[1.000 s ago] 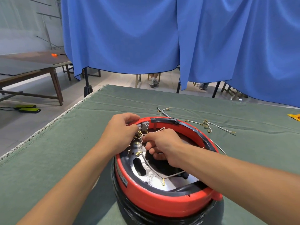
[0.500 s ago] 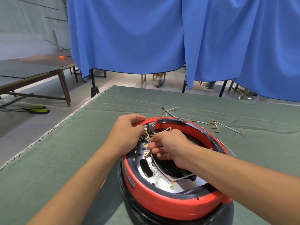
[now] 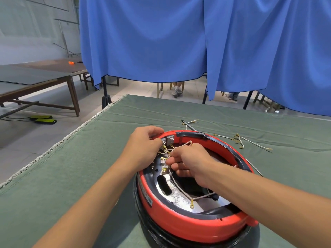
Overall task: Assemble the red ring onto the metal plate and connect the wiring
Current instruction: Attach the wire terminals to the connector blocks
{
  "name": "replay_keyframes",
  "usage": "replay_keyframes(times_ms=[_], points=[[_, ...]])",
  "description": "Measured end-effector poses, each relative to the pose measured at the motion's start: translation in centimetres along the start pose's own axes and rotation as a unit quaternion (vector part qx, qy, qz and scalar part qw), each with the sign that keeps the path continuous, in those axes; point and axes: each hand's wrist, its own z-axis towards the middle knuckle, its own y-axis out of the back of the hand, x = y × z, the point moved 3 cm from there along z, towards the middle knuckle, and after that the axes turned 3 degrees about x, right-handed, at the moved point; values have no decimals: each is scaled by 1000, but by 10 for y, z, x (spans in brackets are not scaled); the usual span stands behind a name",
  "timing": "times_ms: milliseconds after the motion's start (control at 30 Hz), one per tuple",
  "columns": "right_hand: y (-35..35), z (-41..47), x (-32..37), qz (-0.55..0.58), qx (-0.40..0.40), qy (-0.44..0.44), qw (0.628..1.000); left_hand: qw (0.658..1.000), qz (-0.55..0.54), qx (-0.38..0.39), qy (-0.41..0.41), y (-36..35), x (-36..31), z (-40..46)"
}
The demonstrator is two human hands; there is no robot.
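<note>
Both hands work inside the red ring point(image 3: 180, 224) near the tabletop's point(image 3: 53, 176) near edge: left hand point(image 3: 143, 149) grips its far rim, right hand point(image 3: 188, 163) pinches a white wire point(image 3: 180, 146) above the metal plate point(image 3: 179, 199).

The fingertips of the left hand point(image 3: 143, 147) are tucked behind the rim of the round red plastic ring point(image 3: 180, 224), so what they pinch among the small brass terminals point(image 3: 163, 159) cannot be told. The curled right hand point(image 3: 189, 161) covers the end of the thin white wire point(image 3: 180, 145) it holds; where that wire joins is hidden. Both forearms run out past the bottom and right edges. The shiny dimpled metal plate point(image 3: 177, 199) shows only in part, under the hand and ring. The black round base point(image 3: 161, 235) is cut off at the bottom edge. The label on the ring's side point(image 3: 148, 197) is too small to read
</note>
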Motion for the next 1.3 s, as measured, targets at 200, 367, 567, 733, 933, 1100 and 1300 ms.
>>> replay_keyframes(times_ms=[200,367,567,733,933,1100,1300], points=[[-1,0,-1,-14,-15,6,1000,1000,-1,1,5,0,2,1],[-2,1,1,-11,-23,6,1000,1000,-1,0,5,0,2,1],[-6,3,3,5,-13,1,1000,1000,1,0,3,1,1,4],[-3,4,1,-10,-17,-4,1000,1000,3,6,2,1,2,4],[-2,4,-2,3,-28,-9,1000,1000,3,6,7,1,3,4],[-2,5,-2,9,-31,-9,999,1000,7,6,9,0,4,5],[-3,2,-2,15,-24,-8,1000,1000,24,4,11,1,5,6]])
